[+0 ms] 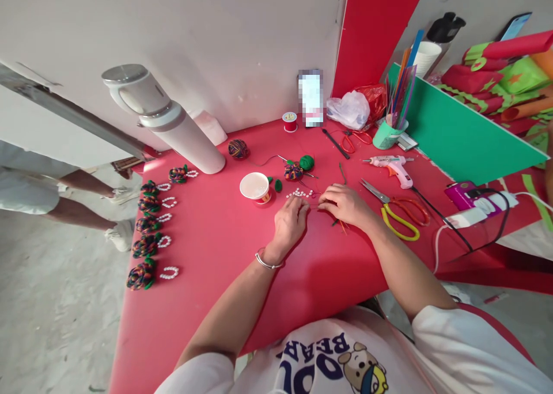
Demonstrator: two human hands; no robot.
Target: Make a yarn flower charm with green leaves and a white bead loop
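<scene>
My left hand and my right hand rest close together on the red table, fingertips nearly meeting. Between them runs something thin, perhaps a thread; it is too small to make out. A short row of white beads lies just beyond my left fingers. A multicoloured yarn flower and a green yarn ball sit a little farther back. A white cup stands left of the beads. My left wrist wears a silver bangle.
Several yarn flowers with bead loops line the table's left edge. Yellow-handled scissors, a glue gun, a power strip, red scissors, a thread spool and a white bottle lie around. Another person's legs stand at left.
</scene>
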